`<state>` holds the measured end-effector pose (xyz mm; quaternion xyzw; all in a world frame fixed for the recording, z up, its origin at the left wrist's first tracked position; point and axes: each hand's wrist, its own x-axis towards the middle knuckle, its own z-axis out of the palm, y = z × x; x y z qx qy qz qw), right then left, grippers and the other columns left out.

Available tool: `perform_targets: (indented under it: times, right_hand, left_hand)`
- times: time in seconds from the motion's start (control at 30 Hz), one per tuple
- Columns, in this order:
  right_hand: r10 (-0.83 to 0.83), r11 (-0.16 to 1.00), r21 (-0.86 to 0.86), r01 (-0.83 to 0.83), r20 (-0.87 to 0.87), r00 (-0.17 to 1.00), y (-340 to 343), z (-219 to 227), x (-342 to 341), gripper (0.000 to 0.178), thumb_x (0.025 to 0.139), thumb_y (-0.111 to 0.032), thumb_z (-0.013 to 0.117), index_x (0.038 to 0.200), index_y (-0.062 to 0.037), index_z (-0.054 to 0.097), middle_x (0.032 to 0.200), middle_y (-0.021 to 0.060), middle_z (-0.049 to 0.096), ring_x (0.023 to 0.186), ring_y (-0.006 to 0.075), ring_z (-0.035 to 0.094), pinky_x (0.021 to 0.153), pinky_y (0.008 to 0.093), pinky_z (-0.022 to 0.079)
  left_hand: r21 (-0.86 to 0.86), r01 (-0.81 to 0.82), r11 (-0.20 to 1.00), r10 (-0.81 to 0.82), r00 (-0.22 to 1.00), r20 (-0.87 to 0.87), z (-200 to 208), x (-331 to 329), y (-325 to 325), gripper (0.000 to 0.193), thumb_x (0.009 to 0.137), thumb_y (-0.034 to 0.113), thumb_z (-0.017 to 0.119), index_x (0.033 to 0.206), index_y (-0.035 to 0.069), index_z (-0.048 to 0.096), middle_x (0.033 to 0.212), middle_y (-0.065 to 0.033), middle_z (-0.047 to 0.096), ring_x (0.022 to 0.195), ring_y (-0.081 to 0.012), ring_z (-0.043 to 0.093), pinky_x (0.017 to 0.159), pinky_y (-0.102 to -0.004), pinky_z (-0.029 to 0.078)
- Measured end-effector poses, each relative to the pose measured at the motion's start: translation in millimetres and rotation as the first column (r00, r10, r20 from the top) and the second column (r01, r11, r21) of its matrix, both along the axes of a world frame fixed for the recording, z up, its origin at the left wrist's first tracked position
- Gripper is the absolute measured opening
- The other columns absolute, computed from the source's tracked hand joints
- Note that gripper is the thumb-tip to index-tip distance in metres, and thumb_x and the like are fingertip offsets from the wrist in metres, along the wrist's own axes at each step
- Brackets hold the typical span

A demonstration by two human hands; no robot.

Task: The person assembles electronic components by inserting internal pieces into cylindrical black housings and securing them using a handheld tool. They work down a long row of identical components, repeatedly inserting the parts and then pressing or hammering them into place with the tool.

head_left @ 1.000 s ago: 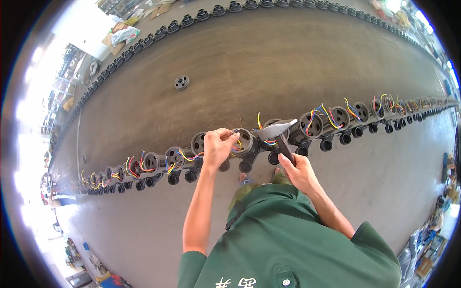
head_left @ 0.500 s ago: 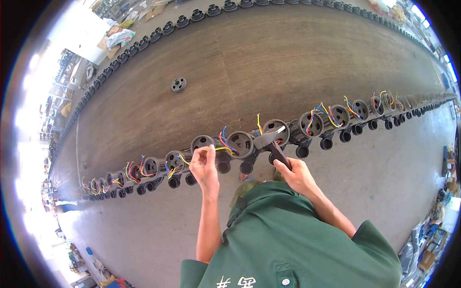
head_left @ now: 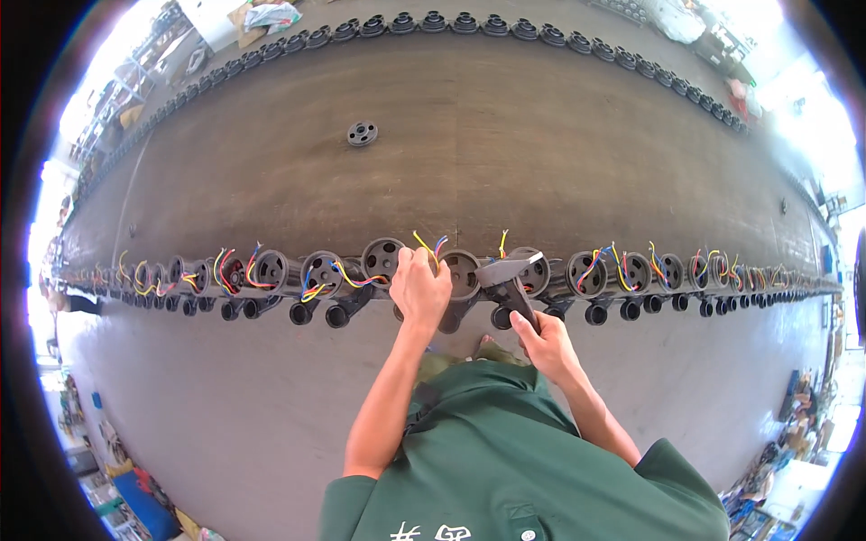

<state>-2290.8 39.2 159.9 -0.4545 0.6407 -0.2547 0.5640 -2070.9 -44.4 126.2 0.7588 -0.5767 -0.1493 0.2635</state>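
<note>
Mid-frame, holding hammer (head_left: 511,270) in right hand (head_left: 548,346); curling left hand's (head_left: 421,287) fingers just below up-pointing wires (head_left: 440,244), can't tell if pinching.

Count: 1 table (head_left: 451,153); 2 part rows, near row (head_left: 591,274) and far row (head_left: 465,23), ends too small to count. 1 loose disc (head_left: 363,134), far half. 1 hammer (head_left: 521,302). 2 hands: 1 left hand (head_left: 420,288), 1 right hand (head_left: 550,347).
</note>
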Motion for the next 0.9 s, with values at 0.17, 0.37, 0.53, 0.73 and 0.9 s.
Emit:
perform_targets:
  times: [0.17, 0.37, 0.53, 0.73, 0.9]
  right_hand:
    - [0.032, 0.999, -0.028, -0.033, -0.031, 0.999, -5, 6, 10, 0.049, 0.101, -0.045, 0.063, 0.09, 0.0028, 0.066, 0.066, -0.0012, 0.056, 0.062, 0.0087, 0.048, 0.056, 0.0312, 0.039]
    - [0.084, 0.977, -0.173, -0.121, -0.207, 0.975, -17, 21, 28, 0.046, 0.101, -0.042, 0.064, 0.088, 0.0013, 0.065, 0.062, 0.0072, 0.056, 0.057, 0.0142, 0.05, 0.055, 0.0353, 0.041]
    - [0.241, 0.939, -0.082, -0.333, -0.535, 0.81, -30, -1, 44, 0.046, 0.099, -0.045, 0.064, 0.088, -0.0012, 0.066, 0.067, 0.0217, 0.063, 0.063, 0.0391, 0.064, 0.061, 0.0457, 0.047]
    - [0.211, 0.965, -0.099, -0.245, -0.267, 0.94, -30, 20, 45, 0.037, 0.106, -0.035, 0.059, 0.08, -0.0085, 0.057, 0.066, -0.0075, 0.049, 0.057, 0.0018, 0.043, 0.05, 0.0232, 0.034]
    - [0.138, 0.93, -0.254, -0.267, -0.431, 0.892, -26, 1, 50, 0.04, 0.105, -0.035, 0.06, 0.079, -0.0049, 0.057, 0.063, -0.0027, 0.052, 0.057, 0.0068, 0.047, 0.051, 0.0285, 0.038]
  left_hand:
    - [-0.084, -0.136, 0.987, 0.041, 0.728, -0.685, -15, 13, 21, 0.015, 0.084, 0.011, 0.08, 0.093, 0.0, 0.075, 0.096, -0.0049, 0.06, 0.078, -0.0131, 0.059, 0.071, -0.0296, 0.048]
    - [0.125, -0.281, 0.952, 0.16, 0.104, -0.982, -38, -6, 77, 0.012, 0.093, 0.01, 0.076, 0.105, 0.006, 0.072, 0.103, 0.0005, 0.066, 0.083, -0.0058, 0.057, 0.07, -0.0244, 0.046]
    - [0.244, -0.209, 0.947, 0.153, -0.377, -0.914, -49, 3, 96, 0.012, 0.099, 0.017, 0.072, 0.11, 0.014, 0.068, 0.11, -0.0006, 0.066, 0.107, -0.0201, 0.061, 0.092, -0.056, 0.056]
    - [0.283, -0.161, 0.945, 0.17, -0.499, -0.85, -62, 10, 95, 0.021, 0.099, 0.016, 0.07, 0.118, 0.007, 0.066, 0.121, -0.0081, 0.066, 0.12, -0.0263, 0.06, 0.094, -0.0563, 0.057]
    - [0.247, -0.154, 0.957, 0.131, -0.53, -0.838, -71, 7, 93, 0.02, 0.099, 0.014, 0.069, 0.118, 0.006, 0.067, 0.126, -0.0113, 0.066, 0.121, -0.0272, 0.062, 0.094, -0.0574, 0.059]
